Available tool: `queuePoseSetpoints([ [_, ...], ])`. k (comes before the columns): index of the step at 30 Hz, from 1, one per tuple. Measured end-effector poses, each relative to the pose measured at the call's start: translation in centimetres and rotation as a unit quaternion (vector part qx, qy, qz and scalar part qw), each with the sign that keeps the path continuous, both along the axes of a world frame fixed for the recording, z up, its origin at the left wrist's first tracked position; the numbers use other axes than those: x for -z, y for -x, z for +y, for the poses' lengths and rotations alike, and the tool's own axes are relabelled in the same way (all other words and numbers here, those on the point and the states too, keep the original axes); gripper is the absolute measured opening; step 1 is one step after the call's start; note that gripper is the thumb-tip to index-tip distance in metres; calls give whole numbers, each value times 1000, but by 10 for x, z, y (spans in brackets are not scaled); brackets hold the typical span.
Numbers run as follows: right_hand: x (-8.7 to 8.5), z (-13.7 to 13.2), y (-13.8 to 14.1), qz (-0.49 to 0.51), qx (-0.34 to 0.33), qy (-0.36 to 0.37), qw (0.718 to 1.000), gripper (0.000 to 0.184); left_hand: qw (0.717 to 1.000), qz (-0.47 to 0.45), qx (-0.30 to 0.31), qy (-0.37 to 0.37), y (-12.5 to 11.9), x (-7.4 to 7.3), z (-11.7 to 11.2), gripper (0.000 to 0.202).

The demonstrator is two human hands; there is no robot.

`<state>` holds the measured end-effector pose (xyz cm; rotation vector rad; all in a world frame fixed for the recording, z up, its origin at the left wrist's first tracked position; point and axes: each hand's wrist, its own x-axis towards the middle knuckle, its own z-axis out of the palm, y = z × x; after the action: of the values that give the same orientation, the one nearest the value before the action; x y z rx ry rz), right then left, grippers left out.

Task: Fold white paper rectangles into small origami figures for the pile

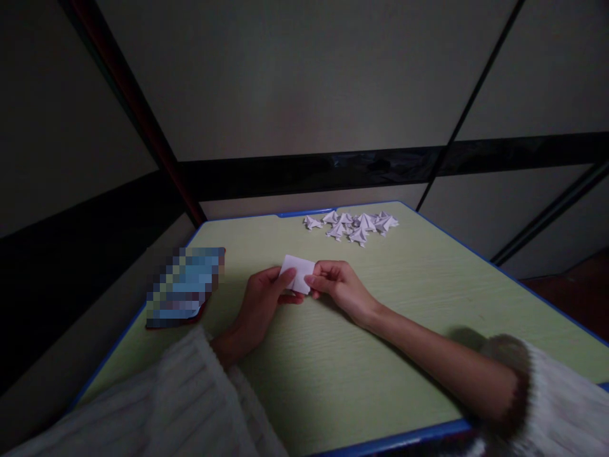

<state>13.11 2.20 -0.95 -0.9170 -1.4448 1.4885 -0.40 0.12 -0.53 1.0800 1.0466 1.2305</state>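
Note:
A small folded white paper (297,267) is held between both hands, just above the middle of the table. My left hand (263,293) pinches its left side, thumb on top and fingers beneath. On the right edge, my right hand (343,289) grips the paper between thumb and fingers. The paper looks roughly square, with a crease or slit near its lower edge. Beyond the hands lies a group of several folded white paper figures (365,223), bunched together near the table's far edge.
The pale green table (428,279) has a blue rim. On its left side lies a flat item with a reddish edge (188,285), its surface blurred out. A light panelled wall with a black band (304,170) rises right behind the table.

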Motion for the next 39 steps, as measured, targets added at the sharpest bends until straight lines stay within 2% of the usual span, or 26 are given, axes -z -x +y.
queuePoseSetpoints([
  [4, -4, 2, -2, 6, -21, -7, 1000, 21, 998, 55, -30, -17, 2, 2, 1, 16],
  [9, -9, 8, -14, 58, -6, -86, 995, 22, 996, 85, -20, -19, 3, 1, 0, 17],
  [15, -8, 9, -18, 53, -40, -95, 993, 14, 998, 60, -11, -4, 2, 0, 0, 16],
  [21, -8, 7, -16, 39, -41, -101, 993, 17, 999, 45, -6, -18, 3, 2, 1, 18],
  [26, -8, 5, -16, 43, -47, -105, 992, 12, 999, 43, 10, -14, 3, 3, 1, 20],
  [30, -8, 6, -19, 16, -52, -141, 988, 8, 999, 41, 29, -14, 3, 4, 0, 21],
  [35, -9, 9, -26, -52, -83, -250, 963, 13, 996, 68, 54, 4, 2, 3, 0, 20],
  [39, -9, 11, -28, -76, -99, -252, 960, 7, 994, 91, 65, 4, 2, 3, -1, 18],
])
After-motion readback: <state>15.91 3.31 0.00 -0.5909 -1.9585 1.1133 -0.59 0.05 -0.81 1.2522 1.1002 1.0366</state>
